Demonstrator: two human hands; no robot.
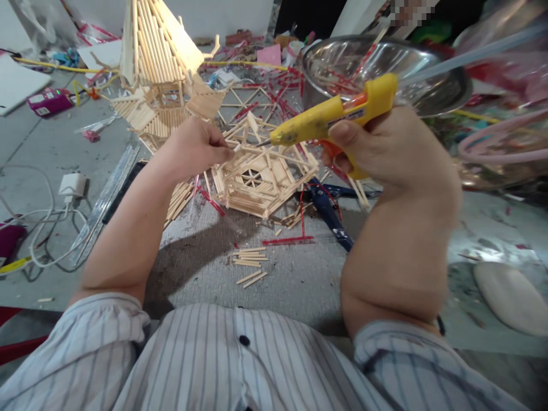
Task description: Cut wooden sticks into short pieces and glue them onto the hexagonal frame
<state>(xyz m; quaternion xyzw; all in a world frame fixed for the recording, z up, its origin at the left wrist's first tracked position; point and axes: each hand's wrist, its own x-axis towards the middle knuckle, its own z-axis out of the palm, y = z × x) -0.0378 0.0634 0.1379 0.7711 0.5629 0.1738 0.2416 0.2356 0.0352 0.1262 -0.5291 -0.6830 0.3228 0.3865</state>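
My right hand [377,142] grips a yellow hot glue gun [317,120], its nozzle pointing left over a hexagonal frame of wooden sticks [265,194]. At the frame's upper left edge, my left hand [199,145] has thumb and fingertips pinched on a small wooden stick [238,148], mostly hidden by the fingers. The nozzle tip is close to that pinch; whether it touches the wood I cannot tell. Behind the left hand rises a stick-built tower with a pointed roof [165,51]. Several loose short sticks [249,260] lie in front of the frame.
A steel bowl [449,85] with red-wrapped sticks stands at the back right. Blue-handled pliers [327,214] lie right of the frame. A white adapter with cables [72,185] is on the left, and a pale computer mouse [509,297] on the right. Red plastic scraps litter the back.
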